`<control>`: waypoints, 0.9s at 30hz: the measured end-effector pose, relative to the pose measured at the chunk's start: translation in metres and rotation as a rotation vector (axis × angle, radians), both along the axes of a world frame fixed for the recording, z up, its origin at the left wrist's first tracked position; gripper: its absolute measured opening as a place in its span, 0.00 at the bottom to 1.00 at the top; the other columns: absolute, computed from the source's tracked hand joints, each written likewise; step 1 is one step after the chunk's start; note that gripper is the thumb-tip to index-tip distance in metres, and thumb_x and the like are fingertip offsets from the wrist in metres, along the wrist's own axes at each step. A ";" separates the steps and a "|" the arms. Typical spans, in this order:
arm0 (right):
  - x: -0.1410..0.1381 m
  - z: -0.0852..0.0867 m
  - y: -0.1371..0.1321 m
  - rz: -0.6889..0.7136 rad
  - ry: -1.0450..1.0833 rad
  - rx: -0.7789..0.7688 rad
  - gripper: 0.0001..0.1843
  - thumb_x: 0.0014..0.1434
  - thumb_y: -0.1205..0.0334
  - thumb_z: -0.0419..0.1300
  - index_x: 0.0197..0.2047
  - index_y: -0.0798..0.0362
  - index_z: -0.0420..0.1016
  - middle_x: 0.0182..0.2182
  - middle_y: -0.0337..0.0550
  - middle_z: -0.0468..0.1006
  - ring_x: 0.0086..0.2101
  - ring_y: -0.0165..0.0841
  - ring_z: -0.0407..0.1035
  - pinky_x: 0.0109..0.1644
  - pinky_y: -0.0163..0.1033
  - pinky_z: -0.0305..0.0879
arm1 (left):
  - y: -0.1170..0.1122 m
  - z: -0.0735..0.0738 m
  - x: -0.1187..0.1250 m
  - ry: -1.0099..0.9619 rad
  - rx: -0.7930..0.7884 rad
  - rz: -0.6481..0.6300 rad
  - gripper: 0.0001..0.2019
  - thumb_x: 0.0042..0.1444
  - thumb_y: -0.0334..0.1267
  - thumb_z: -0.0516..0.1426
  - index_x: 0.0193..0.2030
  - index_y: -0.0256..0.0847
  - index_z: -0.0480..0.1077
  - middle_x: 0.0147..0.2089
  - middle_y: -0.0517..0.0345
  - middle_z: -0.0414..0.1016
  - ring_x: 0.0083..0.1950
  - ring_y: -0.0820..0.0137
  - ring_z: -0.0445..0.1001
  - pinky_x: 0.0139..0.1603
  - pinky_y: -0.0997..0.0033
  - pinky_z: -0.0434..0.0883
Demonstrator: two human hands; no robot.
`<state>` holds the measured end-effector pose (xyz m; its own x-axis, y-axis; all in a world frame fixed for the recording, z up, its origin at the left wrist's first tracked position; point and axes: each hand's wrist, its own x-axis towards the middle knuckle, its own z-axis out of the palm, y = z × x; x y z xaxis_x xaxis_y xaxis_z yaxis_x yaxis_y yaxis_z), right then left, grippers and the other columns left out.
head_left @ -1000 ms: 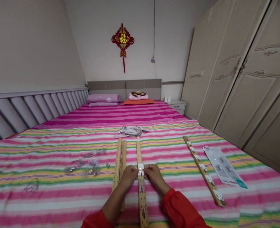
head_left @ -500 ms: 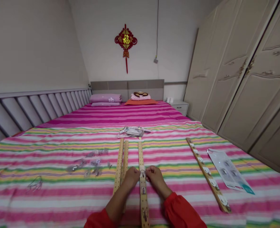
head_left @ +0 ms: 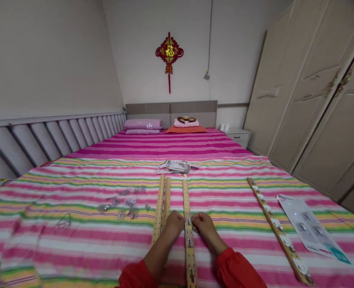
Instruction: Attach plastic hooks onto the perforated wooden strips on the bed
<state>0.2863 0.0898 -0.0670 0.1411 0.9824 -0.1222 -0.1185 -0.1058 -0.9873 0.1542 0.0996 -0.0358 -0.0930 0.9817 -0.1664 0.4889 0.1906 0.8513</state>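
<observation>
A narrow wooden strip [head_left: 190, 256] with rows of small holes lies lengthwise in front of me, with several small metal fittings [head_left: 190, 243] on its face. My left hand [head_left: 174, 224] is at the strip's left edge, thumb and finger pinched together. My right hand [head_left: 205, 226] is pinched at the right edge, its fingertips level with the left ones. Between the fingertips a small shiny metal fitting [head_left: 188, 221] sits on the strip; its finer shape is too small to tell. Two more perforated strips [head_left: 159, 212] lie side by side beneath and beyond my left forearm.
At right lie a wooden strip [head_left: 273, 218] bearing several white discs with metal parts, and a clear blister pack [head_left: 311, 230]. Small plastic-wrapped parts [head_left: 131, 202] and a thin wire-like loop [head_left: 64, 223] lie left. Packaged items [head_left: 177, 166] lie farther up the striped bedsheet [head_left: 105, 252].
The view has swung slightly left, so everything sits farther right. The pale round piece between my fingertips no longer shows; a small metal fitting shows there now. Both hands stay pinched at the strip.
</observation>
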 end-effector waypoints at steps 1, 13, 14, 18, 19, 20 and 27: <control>0.000 -0.001 0.001 -0.001 0.009 -0.010 0.08 0.37 0.58 0.61 0.20 0.53 0.66 0.09 0.30 0.66 0.12 0.25 0.57 0.17 0.32 0.51 | 0.000 -0.002 0.001 -0.005 0.002 0.010 0.08 0.40 0.30 0.57 0.20 0.41 0.60 0.16 0.67 0.63 0.23 0.73 0.66 0.26 0.75 0.58; 0.007 0.003 -0.013 -0.035 0.149 0.039 0.16 0.41 0.49 0.65 0.23 0.54 0.70 0.15 0.33 0.69 0.14 0.24 0.59 0.17 0.31 0.52 | -0.016 0.027 -0.038 -0.142 0.414 0.208 0.05 0.50 0.39 0.54 0.27 0.42 0.62 0.25 0.64 0.64 0.27 0.73 0.67 0.30 0.74 0.64; 0.008 0.004 -0.014 -0.035 0.162 0.047 0.17 0.41 0.49 0.65 0.23 0.54 0.70 0.16 0.34 0.69 0.14 0.24 0.59 0.17 0.31 0.53 | -0.016 0.028 -0.050 -0.138 0.452 0.280 0.06 0.50 0.41 0.53 0.28 0.42 0.62 0.25 0.64 0.64 0.27 0.72 0.66 0.30 0.74 0.64; 0.008 0.006 -0.017 -0.036 0.204 0.073 0.17 0.40 0.49 0.67 0.23 0.55 0.71 0.16 0.34 0.70 0.14 0.24 0.59 0.17 0.31 0.52 | -0.008 0.023 -0.094 0.009 0.525 0.460 0.10 0.46 0.43 0.57 0.30 0.42 0.61 0.27 0.64 0.63 0.28 0.70 0.66 0.32 0.70 0.65; 0.008 0.006 -0.017 -0.040 0.211 0.080 0.17 0.40 0.49 0.67 0.23 0.55 0.71 0.16 0.34 0.70 0.14 0.24 0.59 0.17 0.31 0.52 | -0.005 0.021 -0.101 0.052 0.532 0.469 0.11 0.44 0.43 0.58 0.29 0.42 0.61 0.27 0.64 0.63 0.29 0.69 0.66 0.33 0.69 0.64; 0.008 0.006 -0.018 -0.044 0.217 0.087 0.17 0.40 0.49 0.67 0.23 0.55 0.72 0.16 0.34 0.70 0.14 0.24 0.59 0.17 0.31 0.52 | -0.001 0.019 -0.106 0.082 0.528 0.471 0.11 0.43 0.42 0.59 0.29 0.42 0.61 0.27 0.63 0.63 0.29 0.69 0.66 0.33 0.69 0.64; 0.008 0.006 -0.019 -0.073 0.232 0.131 0.17 0.40 0.49 0.68 0.23 0.55 0.71 0.16 0.35 0.70 0.15 0.25 0.60 0.18 0.32 0.53 | 0.005 0.017 -0.116 0.021 0.448 0.475 0.07 0.43 0.40 0.55 0.23 0.43 0.60 0.21 0.62 0.65 0.27 0.66 0.66 0.33 0.67 0.63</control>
